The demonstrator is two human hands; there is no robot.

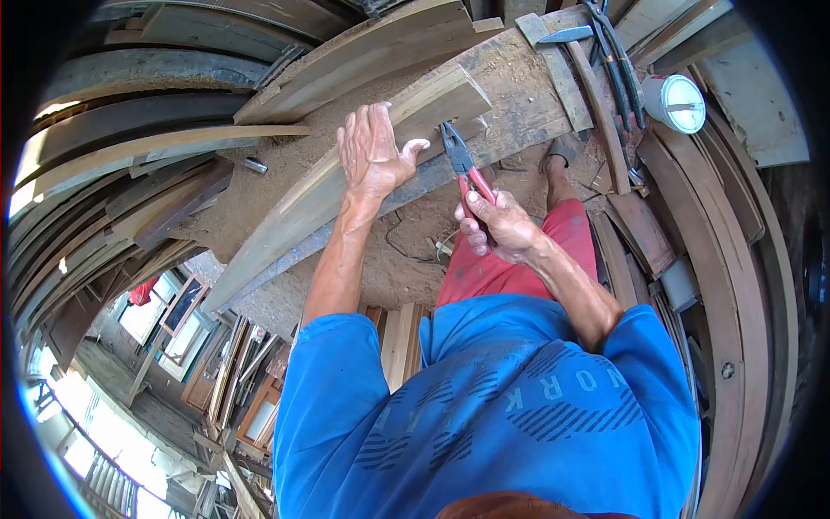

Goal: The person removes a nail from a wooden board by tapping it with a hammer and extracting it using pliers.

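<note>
A long wooden beam [445, 102] lies on edge along a rough workbench [519, 95], its cut end toward the upper right. Across its top edge rests my left hand [373, 151], fingers laid over the wood and thumb stretched out to the side. My right hand [504, 225] is wrapped round the red handles of a pair of pliers [458, 151]. The pliers' jaws meet the beam's near side close to its end, by a small dark mark. Whatever is between the jaws is too small to make out.
At the bench's far end lie a hammer [566, 35] and a long-handled pincer-like tool [616, 65]. A white bucket [674, 104] stands to the right. Several stacked boards [156, 73] fill the left side. Sawdust covers the ground, where my foot [559, 156] stands.
</note>
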